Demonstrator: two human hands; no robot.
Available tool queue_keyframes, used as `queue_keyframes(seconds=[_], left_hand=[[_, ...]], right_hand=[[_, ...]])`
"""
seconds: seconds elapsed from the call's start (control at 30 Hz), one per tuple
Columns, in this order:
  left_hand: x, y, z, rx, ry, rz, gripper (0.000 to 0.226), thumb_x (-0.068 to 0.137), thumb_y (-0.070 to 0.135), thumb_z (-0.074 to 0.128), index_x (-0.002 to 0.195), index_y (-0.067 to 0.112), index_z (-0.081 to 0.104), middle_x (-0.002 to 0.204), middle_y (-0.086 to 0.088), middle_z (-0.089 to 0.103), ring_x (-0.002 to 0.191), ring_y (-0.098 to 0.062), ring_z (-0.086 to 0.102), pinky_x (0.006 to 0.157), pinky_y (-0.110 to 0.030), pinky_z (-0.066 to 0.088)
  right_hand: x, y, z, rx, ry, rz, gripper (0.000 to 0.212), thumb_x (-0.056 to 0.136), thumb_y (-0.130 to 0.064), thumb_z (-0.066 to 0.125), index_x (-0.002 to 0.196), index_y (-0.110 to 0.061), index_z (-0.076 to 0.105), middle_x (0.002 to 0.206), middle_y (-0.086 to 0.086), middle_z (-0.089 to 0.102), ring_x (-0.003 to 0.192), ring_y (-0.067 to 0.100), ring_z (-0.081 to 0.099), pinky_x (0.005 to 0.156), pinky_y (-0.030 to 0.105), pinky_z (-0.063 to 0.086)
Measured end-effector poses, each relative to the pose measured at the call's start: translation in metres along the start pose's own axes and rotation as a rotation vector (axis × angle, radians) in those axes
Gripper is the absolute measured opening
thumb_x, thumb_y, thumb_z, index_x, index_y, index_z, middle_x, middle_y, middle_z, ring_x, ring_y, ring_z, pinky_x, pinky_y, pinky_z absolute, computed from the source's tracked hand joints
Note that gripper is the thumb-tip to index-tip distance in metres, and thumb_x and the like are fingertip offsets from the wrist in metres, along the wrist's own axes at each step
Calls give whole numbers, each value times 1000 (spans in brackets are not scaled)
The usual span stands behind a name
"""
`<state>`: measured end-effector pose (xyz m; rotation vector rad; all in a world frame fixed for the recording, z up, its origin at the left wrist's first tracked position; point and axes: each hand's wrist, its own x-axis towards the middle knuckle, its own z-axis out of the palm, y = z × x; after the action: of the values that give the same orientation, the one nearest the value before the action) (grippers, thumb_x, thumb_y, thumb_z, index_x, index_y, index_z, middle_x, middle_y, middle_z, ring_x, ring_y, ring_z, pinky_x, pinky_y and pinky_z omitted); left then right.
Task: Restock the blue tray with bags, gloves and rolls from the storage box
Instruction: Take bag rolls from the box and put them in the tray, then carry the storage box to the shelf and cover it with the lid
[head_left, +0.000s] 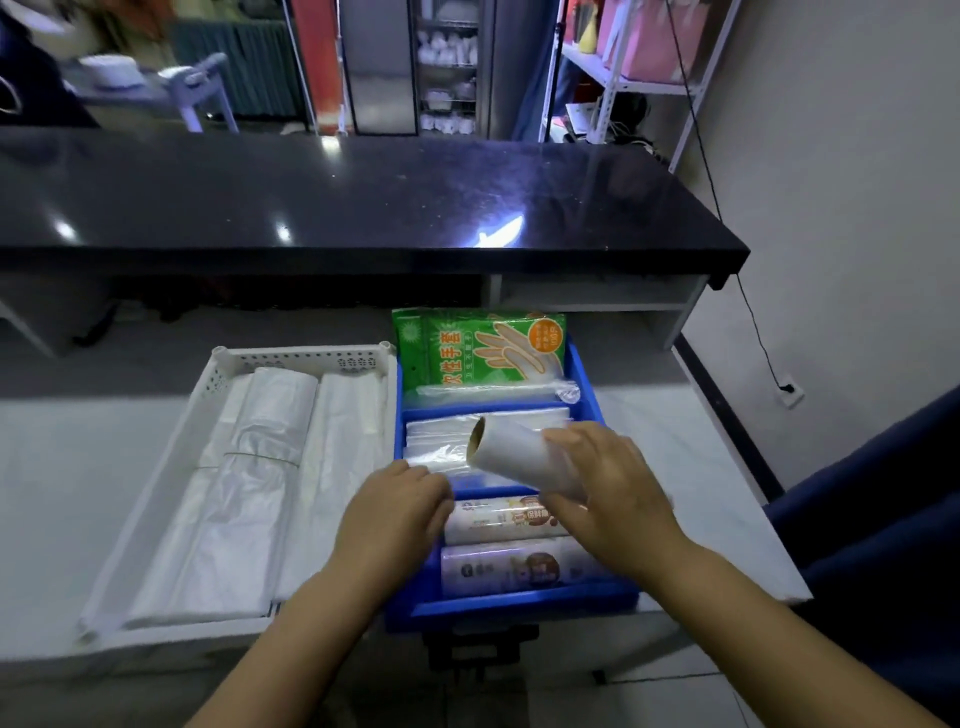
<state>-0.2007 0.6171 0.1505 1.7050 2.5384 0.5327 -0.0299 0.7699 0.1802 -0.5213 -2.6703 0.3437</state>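
The blue tray (587, 395) stands on the white counter, split into compartments. A green glove pack (467, 348) leans in its far compartment. Clear bags (441, 441) fill the middle one. Two printed rolls (498, 519) (514, 566) lie in the near compartment. My right hand (613, 493) is shut on a white roll with a cardboard core (514, 452), held tilted above the middle and near compartments. My left hand (395, 514) rests at the tray's left wall, fingertips touching the upper printed roll. The white storage box (291, 358) sits to the left.
Folded white plastic bags (260, 467) fill the white storage box. A black glossy countertop (363, 197) rises behind the white counter (78, 457). A blue chair (883, 519) stands to the right; a black cable hangs down the right wall.
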Motion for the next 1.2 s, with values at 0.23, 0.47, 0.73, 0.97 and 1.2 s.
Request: queue_keyframes(seconds=[0.23, 0.47, 0.73, 0.97, 1.2], left_hand=[[-37, -34, -42, -81, 202, -336, 13, 90, 23, 54, 92, 24, 67, 85, 9, 68, 77, -9, 55, 62, -25, 43], [-56, -23, -32, -114, 191, -425, 11, 89, 25, 55, 91, 27, 65, 83, 13, 65, 75, -5, 54, 60, -16, 39], [-81, -6, -19, -116, 167, -552, 9, 87, 25, 58, 85, 30, 65, 77, 15, 63, 73, -4, 52, 58, -12, 34], [-124, -2, -26, -86, 221, -616, 7, 84, 26, 61, 86, 31, 66, 78, 13, 63, 74, -7, 53, 59, -23, 38], [-210, 8, -47, -33, 249, -594, 5, 82, 18, 67, 84, 22, 68, 73, 8, 62, 73, -14, 55, 59, -26, 35]], right_hand=[[0, -9, 39, -135, -348, -186, 53, 81, -34, 59, 131, -21, 47, 126, 4, 56, 112, 25, 53, 96, 40, 40], [-7, 7, 44, -70, -365, -185, 51, 81, -46, 51, 130, -31, 42, 125, -6, 54, 111, 16, 49, 96, 32, 36], [-6, 10, 45, -14, -413, -247, 52, 77, -50, 54, 124, -34, 42, 119, -9, 54, 104, 12, 50, 92, 29, 40], [1, -15, 36, 1, -333, -333, 51, 76, -39, 66, 122, -21, 55, 113, 0, 64, 99, 22, 59, 84, 38, 47], [-27, -98, 34, 16, -274, -444, 28, 85, -24, 59, 112, -17, 62, 103, 3, 68, 92, 23, 60, 79, 35, 48]])
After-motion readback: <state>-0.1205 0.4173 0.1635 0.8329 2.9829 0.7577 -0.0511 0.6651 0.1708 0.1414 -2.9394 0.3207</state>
